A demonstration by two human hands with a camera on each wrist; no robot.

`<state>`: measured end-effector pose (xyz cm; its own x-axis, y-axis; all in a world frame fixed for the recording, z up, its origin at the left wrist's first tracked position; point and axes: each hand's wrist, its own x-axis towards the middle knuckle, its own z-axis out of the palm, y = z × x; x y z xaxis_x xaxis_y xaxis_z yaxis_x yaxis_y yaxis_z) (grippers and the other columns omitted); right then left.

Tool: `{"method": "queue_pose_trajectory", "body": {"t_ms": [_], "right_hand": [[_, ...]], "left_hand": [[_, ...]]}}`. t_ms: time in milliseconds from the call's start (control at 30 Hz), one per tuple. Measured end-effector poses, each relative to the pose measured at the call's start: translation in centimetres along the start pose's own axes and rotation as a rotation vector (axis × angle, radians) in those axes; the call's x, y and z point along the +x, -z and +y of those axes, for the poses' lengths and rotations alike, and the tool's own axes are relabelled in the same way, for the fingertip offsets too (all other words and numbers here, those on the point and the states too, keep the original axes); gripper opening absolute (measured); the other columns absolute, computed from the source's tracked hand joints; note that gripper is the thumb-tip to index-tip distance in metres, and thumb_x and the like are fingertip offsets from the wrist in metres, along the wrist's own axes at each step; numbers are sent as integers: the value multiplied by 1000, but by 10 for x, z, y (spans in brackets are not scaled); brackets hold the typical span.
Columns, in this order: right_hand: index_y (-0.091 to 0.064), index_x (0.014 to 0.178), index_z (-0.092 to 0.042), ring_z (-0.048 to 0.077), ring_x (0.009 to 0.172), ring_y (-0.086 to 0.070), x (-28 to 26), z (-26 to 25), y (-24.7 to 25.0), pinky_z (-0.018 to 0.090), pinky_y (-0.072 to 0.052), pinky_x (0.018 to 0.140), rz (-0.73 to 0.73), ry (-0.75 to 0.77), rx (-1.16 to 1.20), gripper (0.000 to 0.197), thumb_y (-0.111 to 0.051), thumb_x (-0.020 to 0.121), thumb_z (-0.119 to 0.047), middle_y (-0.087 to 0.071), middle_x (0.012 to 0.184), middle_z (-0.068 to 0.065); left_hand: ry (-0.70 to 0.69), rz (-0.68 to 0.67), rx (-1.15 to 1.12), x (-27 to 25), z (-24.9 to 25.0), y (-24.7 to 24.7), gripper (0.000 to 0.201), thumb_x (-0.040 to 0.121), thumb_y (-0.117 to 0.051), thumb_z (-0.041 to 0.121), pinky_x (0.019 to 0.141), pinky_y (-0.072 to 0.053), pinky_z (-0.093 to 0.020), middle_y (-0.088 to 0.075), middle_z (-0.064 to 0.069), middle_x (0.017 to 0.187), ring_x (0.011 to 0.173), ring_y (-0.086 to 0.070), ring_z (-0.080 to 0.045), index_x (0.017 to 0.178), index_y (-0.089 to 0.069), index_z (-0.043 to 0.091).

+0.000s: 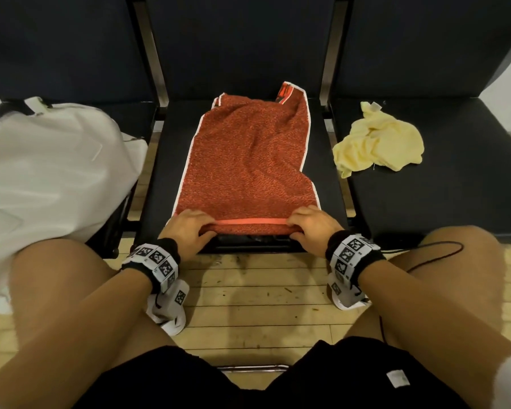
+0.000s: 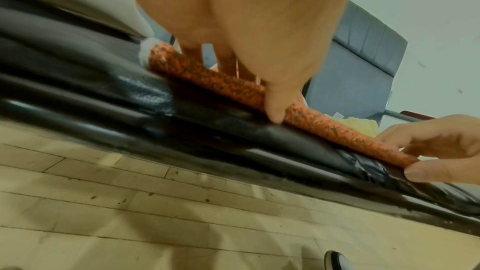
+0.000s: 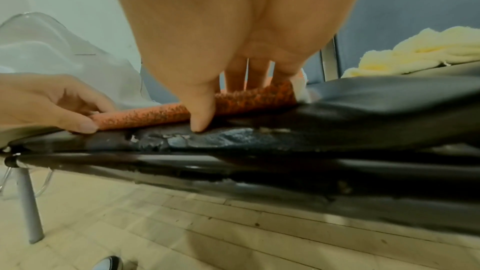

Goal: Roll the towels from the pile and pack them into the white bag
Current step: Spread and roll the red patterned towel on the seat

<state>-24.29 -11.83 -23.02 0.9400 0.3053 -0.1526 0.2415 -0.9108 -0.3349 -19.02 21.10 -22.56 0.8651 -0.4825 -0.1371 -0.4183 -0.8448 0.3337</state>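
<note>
Starting the first turn of the red towel (image 1: pixel 248 160) at its near hem.

Left hand (image 1: pixel 186 228) and right hand (image 1: pixel 313 227) each pinch the thin roll, thumbs underneath, on the middle seat (image 1: pixel 322 172); the yellow towel (image 1: pixel 379 143) waits crumpled (unrolled) on the right seat, white bag (image 1: pixel 50 172) left, nothing visibly packed.

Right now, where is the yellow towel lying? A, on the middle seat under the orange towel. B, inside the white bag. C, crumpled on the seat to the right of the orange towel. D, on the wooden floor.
C: the yellow towel lies crumpled on the right-hand seat, apart from the orange towel spread on the middle seat, with the white bag on the far left.
</note>
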Motion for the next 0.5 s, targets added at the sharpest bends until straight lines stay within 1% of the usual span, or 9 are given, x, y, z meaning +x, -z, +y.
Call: {"method": "queue_pose_trajectory", "body": {"t_ms": [67,100,167,233,300,367,400,467,500], "right_hand": [[-67,108,-17,26,106,-53,2,-1,-2,37,-43,94,21,7,20,17,-60,93,-22,-63,109,2],[-67,105,-17,27,103,-55,2,-1,-3,39,-44,92,40,-3,42,15,-57,95,-21,-65,105,3],[-67,108,-17,29,101,-58,0,-1,-2,39,-45,89,81,-43,99,17,-53,98,-20,-67,105,5],[-64,118,-18,30,100,-61,-2,-2,0,40,-46,90,90,-85,135,23,-50,100,-22,-69,108,8],[-62,121,-19,30,100,-63,-2,-4,1,41,-48,90,90,-107,150,25,-49,100,-24,-70,109,8],[-62,121,-19,28,100,-64,-2,-5,0,40,-50,89,97,-139,166,25,-52,98,-24,-70,109,6],[-63,120,-19,27,101,-63,-2,-5,0,39,-50,89,106,-159,155,26,-55,96,-25,-69,110,4],[-65,116,-18,24,103,-60,-3,-6,1,38,-47,90,156,-163,83,26,-60,91,-23,-66,111,1],[-67,111,-18,24,103,-57,-2,-8,1,40,-45,90,204,-136,30,24,-63,88,-19,-65,110,0]], "left_hand": [[6,49,-16,-1,2,-1,21,94,-62,19,90,-49,-46,-68,-3,109,103,-59,-28,113,-70,17],[12,81,-30,-2,3,-3,20,95,-60,15,90,-49,-45,-69,-5,109,102,-60,-30,112,-70,15],[35,135,-64,-6,6,-5,23,96,-56,12,89,-49,-43,-70,-9,110,102,-60,-33,116,-68,12],[62,158,-81,-9,10,-4,28,98,-53,13,88,-49,-43,-69,-11,111,101,-61,-34,124,-63,13],[88,146,-64,-8,12,-2,32,98,-51,16,88,-48,-43,-70,-11,109,97,-63,-34,129,-58,16],[132,113,-47,-8,12,-1,35,98,-51,22,91,-47,-43,-70,-8,111,97,-64,-32,133,-54,18],[159,109,-42,-8,11,-2,37,97,-54,25,93,-45,-44,-68,-6,115,100,-64,-31,133,-54,19],[176,153,13,-7,9,-4,38,93,-61,29,97,-39,-46,-63,-3,120,108,-59,-28,130,-57,20],[161,197,57,-6,9,-5,37,90,-65,29,98,-35,-47,-62,-2,118,110,-56,-28,125,-60,20]]}}
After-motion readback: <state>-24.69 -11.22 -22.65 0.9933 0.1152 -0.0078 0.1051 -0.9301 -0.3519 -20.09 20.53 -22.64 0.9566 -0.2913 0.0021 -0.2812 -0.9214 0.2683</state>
